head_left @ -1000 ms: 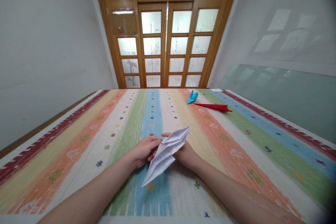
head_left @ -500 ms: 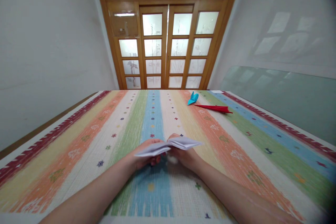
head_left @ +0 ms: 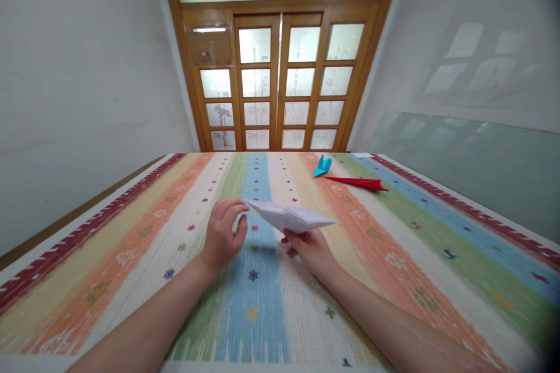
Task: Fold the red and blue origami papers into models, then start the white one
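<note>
A folded piece of white paper (head_left: 286, 215), long and pointed at both ends, is held up above the middle of the table. My right hand (head_left: 310, 247) pinches it from below near its centre, thumb in front. On the other side, my left hand (head_left: 225, 232) is beside the paper's left point, fingers bent and thumb apart from them. Nothing shows between those fingers; whether a fingertip touches the paper point I cannot tell.
A striped, multicoloured cloth (head_left: 144, 233) covers the table. Farther back on the right lie a blue folded paper figure (head_left: 322, 165) and a long red folded paper piece (head_left: 359, 183). Beyond the table stands a wooden door (head_left: 280, 81) with glass panes.
My left hand has let go of the paper and moved up and left. The paper has been raised and turned, now showing a long smooth side, with my right hand still holding it.
</note>
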Demonstrator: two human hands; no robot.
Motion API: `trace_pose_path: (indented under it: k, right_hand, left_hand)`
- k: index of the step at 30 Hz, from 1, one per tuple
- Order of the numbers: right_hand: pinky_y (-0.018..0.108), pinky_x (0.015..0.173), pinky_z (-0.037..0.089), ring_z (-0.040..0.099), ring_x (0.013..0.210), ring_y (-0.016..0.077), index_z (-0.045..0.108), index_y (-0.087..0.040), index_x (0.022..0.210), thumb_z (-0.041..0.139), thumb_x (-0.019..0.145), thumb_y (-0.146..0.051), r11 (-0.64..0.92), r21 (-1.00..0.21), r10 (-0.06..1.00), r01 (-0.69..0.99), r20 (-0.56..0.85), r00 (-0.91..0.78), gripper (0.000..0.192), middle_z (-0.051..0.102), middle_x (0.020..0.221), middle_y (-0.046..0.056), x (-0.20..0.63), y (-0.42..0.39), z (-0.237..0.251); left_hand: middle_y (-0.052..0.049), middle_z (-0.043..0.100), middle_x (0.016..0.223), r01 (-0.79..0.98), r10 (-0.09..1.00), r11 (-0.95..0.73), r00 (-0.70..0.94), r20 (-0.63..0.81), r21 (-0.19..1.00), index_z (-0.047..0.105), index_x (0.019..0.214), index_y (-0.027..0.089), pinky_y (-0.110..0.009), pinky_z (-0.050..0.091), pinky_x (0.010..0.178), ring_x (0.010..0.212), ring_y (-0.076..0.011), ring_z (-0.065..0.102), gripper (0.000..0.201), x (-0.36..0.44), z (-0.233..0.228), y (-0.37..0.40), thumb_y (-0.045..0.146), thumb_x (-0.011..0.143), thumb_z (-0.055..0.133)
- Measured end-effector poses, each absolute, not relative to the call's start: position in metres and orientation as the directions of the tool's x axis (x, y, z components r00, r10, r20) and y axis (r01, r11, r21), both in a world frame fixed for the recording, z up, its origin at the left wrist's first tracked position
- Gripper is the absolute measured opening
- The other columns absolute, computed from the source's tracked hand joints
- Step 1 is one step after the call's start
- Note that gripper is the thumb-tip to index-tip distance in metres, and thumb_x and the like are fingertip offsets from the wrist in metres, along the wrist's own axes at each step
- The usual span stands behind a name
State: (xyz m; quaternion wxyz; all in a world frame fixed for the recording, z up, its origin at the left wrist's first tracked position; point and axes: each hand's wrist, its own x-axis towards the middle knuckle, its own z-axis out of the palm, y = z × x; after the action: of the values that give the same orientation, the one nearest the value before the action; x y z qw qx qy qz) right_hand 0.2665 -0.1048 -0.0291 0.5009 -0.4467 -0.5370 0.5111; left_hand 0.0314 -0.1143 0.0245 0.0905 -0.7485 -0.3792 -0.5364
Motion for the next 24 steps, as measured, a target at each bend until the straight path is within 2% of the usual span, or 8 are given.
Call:
trace_pose_path:
  k: [2,5,12,17,24]
  right_hand:
    - [0.029,0.048,0.053,0.066,0.06,0.0195,0.069,-0.016,0.099,0.074,0.076,-0.045,0.124,-0.992,0.985,-0.036,0.128,-0.112,0.037,0.071,0.078,0.007,0.266,-0.106,-0.028]
    - [0.03,0.052,0.057,0.07,0.077,0.0236,0.069,-0.02,0.105,0.073,0.077,-0.042,0.189,-0.981,0.973,-0.037,0.192,-0.129,0.036,0.071,0.087,0.006,0.265,-0.107,-0.029]
    - [0.03,0.058,0.06,0.07,0.079,0.0214,0.068,-0.023,0.107,0.067,0.084,-0.035,0.295,-0.955,0.94,0.041,0.282,-0.192,0.026,0.07,0.089,0.005,0.267,-0.102,-0.04]
    - [0.032,0.059,0.061,0.07,0.079,0.0217,0.066,-0.024,0.11,0.064,0.086,-0.039,0.299,-0.952,0.941,0.066,0.283,-0.184,0.028,0.07,0.092,0.005,0.269,-0.1,-0.043]
    - [0.032,0.059,0.06,0.069,0.079,0.0227,0.068,-0.023,0.103,0.066,0.084,-0.043,0.283,-0.957,0.945,0.066,0.267,-0.191,0.027,0.069,0.088,0.005,0.268,-0.104,-0.036]
  left_hand:
    - [-0.009,0.065,0.11,0.677,0.38,-0.729,0.279,0.882,0.1,0.062,0.112,0.02,-0.044,0.044,0.097,0.105,-0.0241,0.058,0.027,0.037,0.028,-0.123,0.01,0.088,0.058]
    - [-0.01,0.066,0.113,0.688,0.347,-0.726,0.364,0.865,0.001,0.059,0.122,0.019,-0.045,0.045,0.097,0.105,-0.0253,0.058,0.037,0.043,0.031,-0.129,0.01,0.086,0.062]
    - [-0.009,0.069,0.11,0.685,0.313,-0.726,0.408,0.858,-0.06,0.062,0.12,0.02,-0.045,0.045,0.099,0.103,-0.0236,0.06,0.034,0.045,0.029,-0.126,0.012,0.087,0.065]
    - [-0.007,0.069,0.11,0.637,0.274,-0.765,0.452,0.849,-0.093,0.065,0.118,0.023,-0.043,0.045,0.099,0.104,-0.0223,0.059,0.034,0.048,0.027,-0.128,0.009,0.087,0.064]
    - [-0.005,0.069,0.114,0.605,0.287,-0.792,0.486,0.825,-0.081,0.066,0.111,0.022,-0.042,0.044,0.099,0.106,-0.022,0.057,0.028,0.049,0.025,-0.131,0.007,0.088,0.062]
